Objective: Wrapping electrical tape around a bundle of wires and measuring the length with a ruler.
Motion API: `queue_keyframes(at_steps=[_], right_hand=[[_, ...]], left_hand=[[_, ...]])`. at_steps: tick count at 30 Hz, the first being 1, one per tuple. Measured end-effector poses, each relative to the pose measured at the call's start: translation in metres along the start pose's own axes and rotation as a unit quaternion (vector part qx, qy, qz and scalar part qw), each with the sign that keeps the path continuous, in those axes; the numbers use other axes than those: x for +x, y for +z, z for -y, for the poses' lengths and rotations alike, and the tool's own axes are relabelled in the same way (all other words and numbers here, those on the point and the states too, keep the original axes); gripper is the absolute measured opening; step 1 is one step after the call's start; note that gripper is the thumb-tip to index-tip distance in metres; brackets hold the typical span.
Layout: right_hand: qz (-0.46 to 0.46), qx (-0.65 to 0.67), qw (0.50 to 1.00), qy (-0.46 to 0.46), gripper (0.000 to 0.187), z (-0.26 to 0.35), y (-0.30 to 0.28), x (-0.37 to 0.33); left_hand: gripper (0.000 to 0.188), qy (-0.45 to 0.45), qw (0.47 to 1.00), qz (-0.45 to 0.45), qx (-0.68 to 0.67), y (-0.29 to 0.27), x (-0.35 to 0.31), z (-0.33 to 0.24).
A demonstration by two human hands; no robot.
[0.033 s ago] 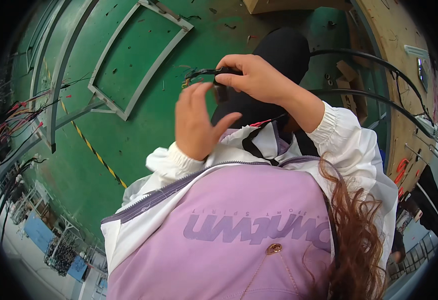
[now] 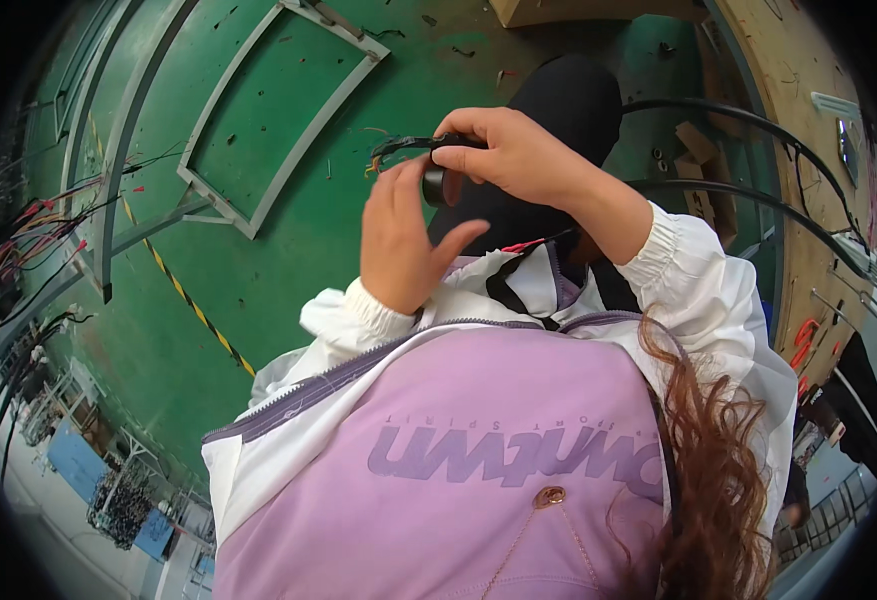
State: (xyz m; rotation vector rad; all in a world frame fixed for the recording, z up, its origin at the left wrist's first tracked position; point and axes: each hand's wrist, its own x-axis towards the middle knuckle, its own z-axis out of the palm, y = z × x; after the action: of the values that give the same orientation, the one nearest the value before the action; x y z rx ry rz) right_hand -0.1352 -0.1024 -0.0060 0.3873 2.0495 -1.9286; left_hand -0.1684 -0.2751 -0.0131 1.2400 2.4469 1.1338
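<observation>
A bundle of thin wires [image 2: 398, 147], wrapped in black along part of its length, is pinched between the thumb and fingers of my right hand [image 2: 503, 155]. Its loose ends, some yellow or orange, stick out to the left. Just below the grip hangs a roll of black tape [image 2: 434, 186], its ring shape facing partly toward me. My left hand [image 2: 398, 238] is beside the roll, fingers stretched upward and thumb held apart. Its fingertips are close to the roll's left edge; I cannot tell whether they touch it.
A grey metal frame [image 2: 298, 150] stands on the green floor [image 2: 288, 270] to the left, with bunches of coloured wires [image 2: 33, 240] beyond. At right runs a wooden bench [image 2: 793, 100] with red-handled scissors [image 2: 804, 342]. Black cables [image 2: 718, 106] arch from it past my knee.
My left hand has shifted slightly to the right. The tape roll has turned, so its ring shape shows more. My right hand keeps its grip on the wires.
</observation>
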Motion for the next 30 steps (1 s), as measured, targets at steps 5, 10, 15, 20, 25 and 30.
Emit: queue_keyframes(at_steps=[5, 10, 15, 20, 25, 30], right_hand=[[0.119, 0.159, 0.979, 0.035, 0.020, 0.019, -0.022, -0.007], [0.132, 0.152, 0.979, 0.024, 0.018, 0.021, -0.025, -0.011], [0.099, 0.090, 0.991, 0.005, 0.019, 0.016, -0.022, -0.009], [-0.001, -0.079, 0.995, -0.067, 0.015, -0.001, -0.018, -0.003], [-0.063, -0.102, 0.986, -0.116, 0.014, -0.002, 0.002, -0.014], [0.041, -0.085, 0.995, -0.027, 0.017, 0.008, -0.002, -0.026]], left_hand=[[0.051, -0.085, 0.988, 0.038, -0.122, -0.007, 0.011, 0.000], [0.037, -0.108, 0.920, 0.064, -0.372, -0.006, 0.011, 0.003], [0.034, -0.300, 0.760, 0.039, -0.575, -0.009, 0.021, -0.012], [0.032, -0.296, 0.768, 0.039, -0.566, -0.022, 0.018, -0.016], [0.047, -0.281, 0.742, 0.057, -0.606, -0.026, 0.022, -0.011], [0.029, -0.194, 0.963, 0.033, -0.182, -0.032, 0.017, -0.016]])
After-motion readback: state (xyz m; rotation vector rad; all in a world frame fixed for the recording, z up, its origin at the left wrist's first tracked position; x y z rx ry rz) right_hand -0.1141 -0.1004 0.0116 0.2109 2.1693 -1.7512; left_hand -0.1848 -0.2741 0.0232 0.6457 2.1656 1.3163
